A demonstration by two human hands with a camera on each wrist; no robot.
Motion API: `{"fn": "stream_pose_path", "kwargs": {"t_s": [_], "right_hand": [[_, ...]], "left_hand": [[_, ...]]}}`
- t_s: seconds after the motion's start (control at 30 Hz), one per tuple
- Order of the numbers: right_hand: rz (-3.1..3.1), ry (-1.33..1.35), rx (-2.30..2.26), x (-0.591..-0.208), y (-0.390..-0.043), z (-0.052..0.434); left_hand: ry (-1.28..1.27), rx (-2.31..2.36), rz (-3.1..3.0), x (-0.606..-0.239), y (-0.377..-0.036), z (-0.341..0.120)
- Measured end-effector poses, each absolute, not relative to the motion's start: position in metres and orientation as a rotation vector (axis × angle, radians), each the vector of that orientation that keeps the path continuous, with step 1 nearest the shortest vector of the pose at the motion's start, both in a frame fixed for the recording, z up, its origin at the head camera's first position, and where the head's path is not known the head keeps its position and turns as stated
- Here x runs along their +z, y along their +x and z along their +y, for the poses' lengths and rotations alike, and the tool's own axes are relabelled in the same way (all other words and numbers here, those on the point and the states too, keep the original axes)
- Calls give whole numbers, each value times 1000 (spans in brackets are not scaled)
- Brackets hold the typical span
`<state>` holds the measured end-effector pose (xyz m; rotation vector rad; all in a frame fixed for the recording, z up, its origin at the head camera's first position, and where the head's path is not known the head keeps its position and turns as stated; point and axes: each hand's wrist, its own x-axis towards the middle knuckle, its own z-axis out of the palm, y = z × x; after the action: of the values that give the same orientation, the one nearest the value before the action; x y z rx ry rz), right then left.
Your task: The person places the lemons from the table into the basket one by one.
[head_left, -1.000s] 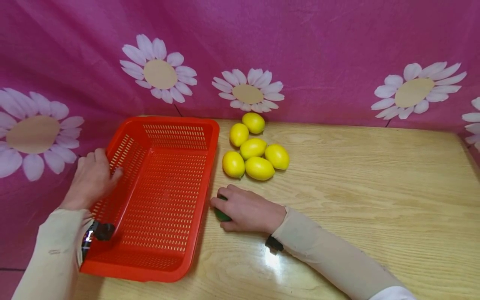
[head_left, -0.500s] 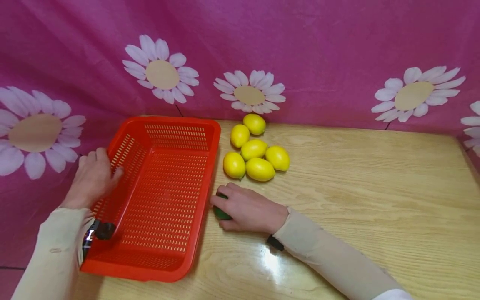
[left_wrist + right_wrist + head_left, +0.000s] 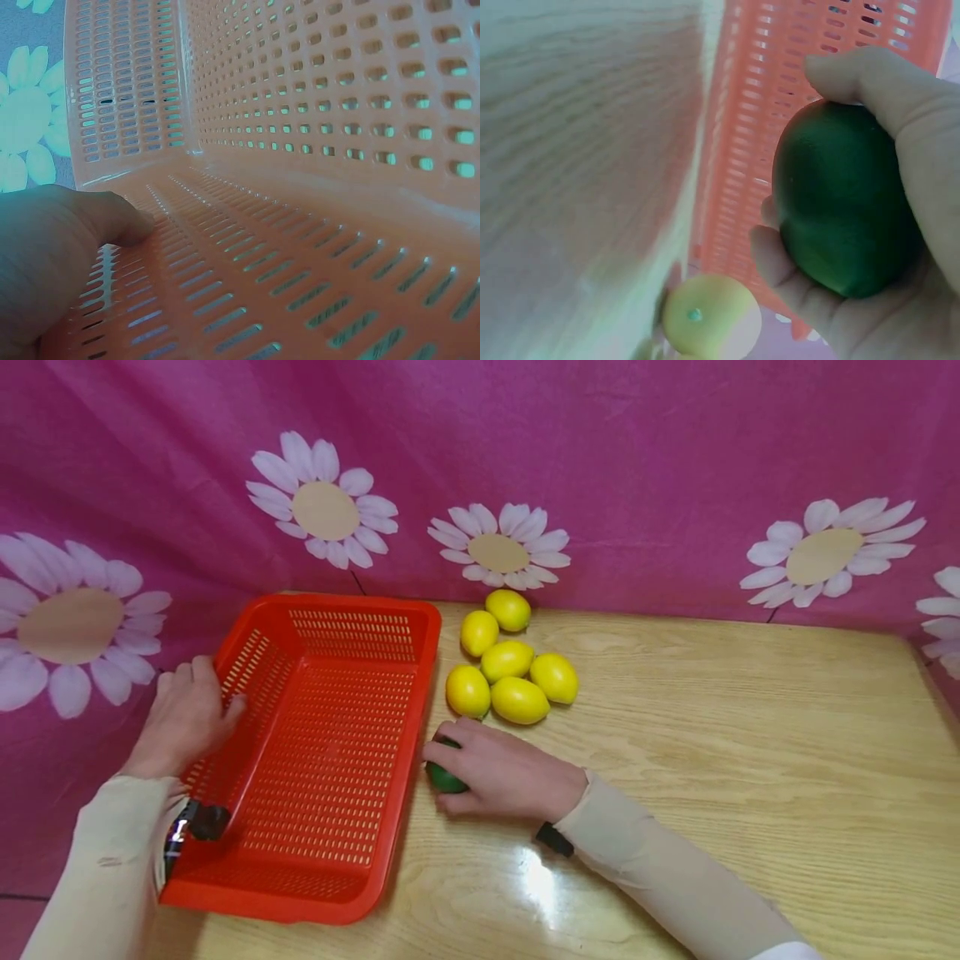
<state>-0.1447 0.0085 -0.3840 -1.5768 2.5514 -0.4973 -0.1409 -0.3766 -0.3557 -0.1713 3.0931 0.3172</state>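
Note:
My left hand (image 3: 183, 717) grips the left rim of a red plastic basket (image 3: 411, 760), fingers over the outside. Its thumb (image 3: 124, 217) lies against the slotted inner wall in the left wrist view. Just right of the basket, my right hand (image 3: 506, 772) holds a smooth, dark green oval fruit (image 3: 844, 199) between curled fingers and thumb. In the head view the green fruit (image 3: 447, 772) is partly covered by the fingers. Several yellow lemons (image 3: 521, 700) lie grouped on the table beyond the right hand. No fruit shows inside the basket.
A light wooden table (image 3: 735, 752) carries everything and stretches away to the right. Behind it and on the left hangs a magenta cloth (image 3: 645, 468) with large white flowers. The basket's far end stands close to this cloth.
My right hand has shifted slightly away from me with the green fruit, more of which now shows. The left hand and basket look the same.

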Motion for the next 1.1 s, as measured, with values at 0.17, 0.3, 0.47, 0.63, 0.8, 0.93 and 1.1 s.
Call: {"fn": "stream_pose_path", "kwargs": {"t_s": [0.17, 0.3, 0.47, 0.63, 0.8, 0.93, 1.1], "right_hand": [[2562, -1561, -519, -377, -147, 12], [2567, -1554, -540, -373, -147, 13], [2585, -1543, -566, -366, -147, 15], [2597, -1529, -609, -359, -147, 17], [2610, -1538, -652, -352, -146, 18], [2611, -1528, -668, -349, -145, 17], [2632, -1575, -700, -344, -146, 12]], "left_hand": [[-189, 335, 3069, -355, -140, -378], [-211, 355, 3058, -355, -139, -378], [-212, 359, 3076, -358, -141, -377], [-188, 357, 3094, -358, -142, -377], [-174, 370, 3091, -355, -142, -377], [-158, 357, 3109, -355, -143, -377], [-165, 357, 3112, -357, -142, -377]]}}
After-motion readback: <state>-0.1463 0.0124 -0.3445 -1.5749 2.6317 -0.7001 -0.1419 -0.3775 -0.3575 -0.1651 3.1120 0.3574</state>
